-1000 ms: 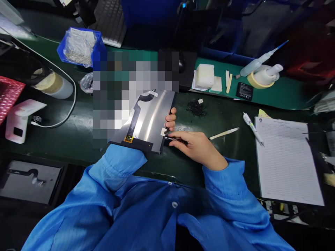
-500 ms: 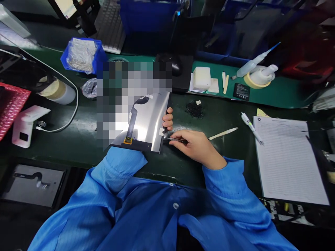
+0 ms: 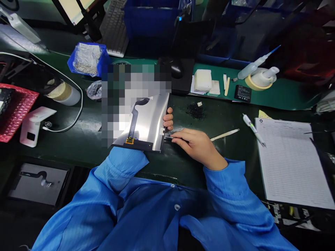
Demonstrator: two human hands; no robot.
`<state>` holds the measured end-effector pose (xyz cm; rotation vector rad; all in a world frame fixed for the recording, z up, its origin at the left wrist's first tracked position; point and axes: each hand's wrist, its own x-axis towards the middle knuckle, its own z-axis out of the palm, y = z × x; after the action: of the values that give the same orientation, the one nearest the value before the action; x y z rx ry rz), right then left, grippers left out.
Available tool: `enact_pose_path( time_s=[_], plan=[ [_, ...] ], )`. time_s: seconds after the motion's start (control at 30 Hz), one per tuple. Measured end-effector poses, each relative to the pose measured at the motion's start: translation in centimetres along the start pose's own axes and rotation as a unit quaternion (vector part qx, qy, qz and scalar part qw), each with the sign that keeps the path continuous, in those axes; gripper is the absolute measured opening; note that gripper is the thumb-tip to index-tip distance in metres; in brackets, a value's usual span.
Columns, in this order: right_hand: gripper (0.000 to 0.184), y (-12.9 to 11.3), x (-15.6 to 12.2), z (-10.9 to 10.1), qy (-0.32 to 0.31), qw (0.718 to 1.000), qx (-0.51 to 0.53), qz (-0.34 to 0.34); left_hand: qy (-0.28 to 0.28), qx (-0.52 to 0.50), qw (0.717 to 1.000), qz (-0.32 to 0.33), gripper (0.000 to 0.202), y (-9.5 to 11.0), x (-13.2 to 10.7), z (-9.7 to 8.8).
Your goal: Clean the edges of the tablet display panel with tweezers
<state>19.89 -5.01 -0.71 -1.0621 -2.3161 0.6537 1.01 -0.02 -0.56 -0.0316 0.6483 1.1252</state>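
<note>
— Dark green workbench: the left hand curls round the silver rectangular display panel, tilted above it.
— And the right hand pinches metal tweezers at its edge; a slip could scratch it.

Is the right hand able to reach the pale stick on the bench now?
Probably yes: the stick lies close beside the right hand with nothing between them, though that hand holds tweezers.
</note>
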Motion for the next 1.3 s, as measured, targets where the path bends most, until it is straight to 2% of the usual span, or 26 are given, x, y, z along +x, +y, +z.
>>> enact_pose_path(
  time_s=[0.13,0.2,0.27,0.4,0.47,0.6,0.73,0.93,1.13,1.3],
  plan=[
    [0.014,-0.1,0.0,0.0,-0.002,0.999,0.021,0.031,-0.052,0.045,0.992,-0.104,0.064,1.0,0.5,-0.7],
    [0.012,-0.1,0.0,0.0,0.004,0.999,0.021,0.045,-0.07,0.045,0.984,-0.156,0.059,1.5,1.1,-1.0],
    [0.012,0.0,0.1,0.1,0.006,0.999,0.008,0.031,-0.076,0.038,0.98,-0.179,0.049,1.7,1.6,-1.1],
    [0.023,-0.1,0.0,0.1,0.014,1.0,-0.012,-0.013,-0.065,0.062,0.985,-0.15,0.036,1.5,1.0,-0.3],
    [0.027,-0.2,-0.3,0.2,0.028,1.0,-0.002,-0.008,-0.062,0.093,0.984,-0.136,0.035,1.4,0.1,0.1],
    [0.034,0.7,-0.2,0.9,0.057,0.998,0.007,0.025,-0.098,0.084,0.985,-0.117,0.029,1.6,-1.0,0.5],
    [0.039,1.3,0.1,1.1,0.046,0.999,-0.005,-0.008,-0.08,0.093,0.989,-0.078,0.023,1.5,-1.4,0.6],
    [0.035,1.2,-0.1,1.0,0.031,0.998,0.003,0.049,-0.082,0.084,0.989,-0.094,0.015,1.4,-1.9,1.0],
    [0.04,1.6,-0.1,1.2,0.02,1.0,-0.003,0.024,-0.099,0.068,0.988,-0.094,0.015,1.5,-1.9,0.9],
    [0.043,1.8,-0.2,1.4,0.006,0.997,0.008,0.071,-0.102,0.07,0.986,-0.108,0.017,1.7,-1.3,0.5]
  ],
)
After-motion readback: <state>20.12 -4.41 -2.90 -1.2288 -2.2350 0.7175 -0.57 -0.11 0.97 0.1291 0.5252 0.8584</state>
